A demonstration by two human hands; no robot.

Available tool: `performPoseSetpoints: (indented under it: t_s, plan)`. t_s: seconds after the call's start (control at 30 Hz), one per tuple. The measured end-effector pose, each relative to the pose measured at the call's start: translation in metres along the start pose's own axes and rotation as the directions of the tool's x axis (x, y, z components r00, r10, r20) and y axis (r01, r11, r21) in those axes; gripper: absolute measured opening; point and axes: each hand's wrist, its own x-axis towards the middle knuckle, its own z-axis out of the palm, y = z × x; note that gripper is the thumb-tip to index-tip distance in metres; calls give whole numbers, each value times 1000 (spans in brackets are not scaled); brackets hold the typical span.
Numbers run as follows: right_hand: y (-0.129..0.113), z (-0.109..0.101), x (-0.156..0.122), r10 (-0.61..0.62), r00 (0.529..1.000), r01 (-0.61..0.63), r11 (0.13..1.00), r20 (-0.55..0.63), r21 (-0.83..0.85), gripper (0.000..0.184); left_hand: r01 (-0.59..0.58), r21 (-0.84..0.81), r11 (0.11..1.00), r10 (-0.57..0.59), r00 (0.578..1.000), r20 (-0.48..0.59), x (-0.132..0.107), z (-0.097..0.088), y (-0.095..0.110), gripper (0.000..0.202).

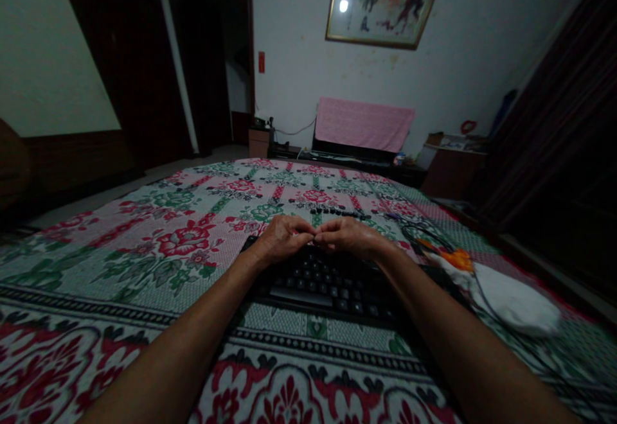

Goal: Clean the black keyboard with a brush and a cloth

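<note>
A black keyboard (332, 282) lies on the flowered bedspread in front of me, its space bar toward my side. Over its far edge my left hand (286, 238) and my right hand (347, 238) meet, thumbs and fingertips pinched together. Whatever sits between the fingertips is too small and dark to make out. Just beyond the hands, a row of small black pieces (335, 211) that look like keycaps rests on the cloth. My forearms hide both ends of the keyboard in part.
To the right are a white cloth bundle (518, 299), an orange item (456, 258) and black cables (424, 228). The patterned bedspread (187, 238) covers the bed. Beyond its far edge stand a pink-cloth-draped screen (364, 122) and a cabinet (450, 164).
</note>
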Motion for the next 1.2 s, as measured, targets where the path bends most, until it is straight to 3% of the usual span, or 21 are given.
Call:
performPoseSetpoints:
  t_s: [0.13, 0.23, 0.47, 0.7, 0.97, 1.1, 1.2]
  plan:
    - [6, 8, 7, -51, 987, 41, 997, -152, -69, 15, 138, -19, 990, -139, 990, -31, -1, -3, -9, 24]
    - [11, 15, 12, -99, 984, 71, 980, -145, -184, 13, 176, 68, 982, -172, 983, -65, -2, -3, -13, 25]
    - [14, 17, 15, -94, 987, 32, 909, -129, -415, 13, 171, 16, 985, -172, 980, 97, -5, 1, -18, 26]
    - [17, 15, 19, -39, 990, -13, 935, -138, -356, 15, 178, -4, 984, -174, 963, 206, -7, 3, -21, 25]
    - [17, 15, 17, -63, 991, 19, 940, -120, -341, 14, 180, 90, 980, -195, 959, 204, -6, 3, -20, 28]
    - [14, 11, 13, -76, 996, 60, 948, -40, -314, 21, 187, 87, 978, -201, 960, 193, -6, 5, -22, 28]
    - [14, 9, 12, -85, 995, 62, 941, -54, -334, 24, 179, 65, 982, -188, 963, 191, -6, 6, -24, 27]
